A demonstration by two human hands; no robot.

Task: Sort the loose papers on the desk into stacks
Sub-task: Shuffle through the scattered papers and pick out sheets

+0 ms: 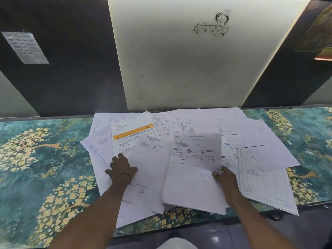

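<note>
Several loose white printed papers lie scattered and overlapping across the middle of the desk. My right hand pinches a printed form sheet by its lower right part, thumb on top, and lifts it off the pile. My left hand rests on the left side of the pile, fingers spread on a large white sheet. A sheet with an orange band lies just beyond my left hand.
The desk top is teal with yellow flower patterns. Behind the papers stands a white wall panel with a line drawing, flanked by dark panels. Some sheets overhang the desk's front edge at the right. Bare desk surface shows left and right of the pile.
</note>
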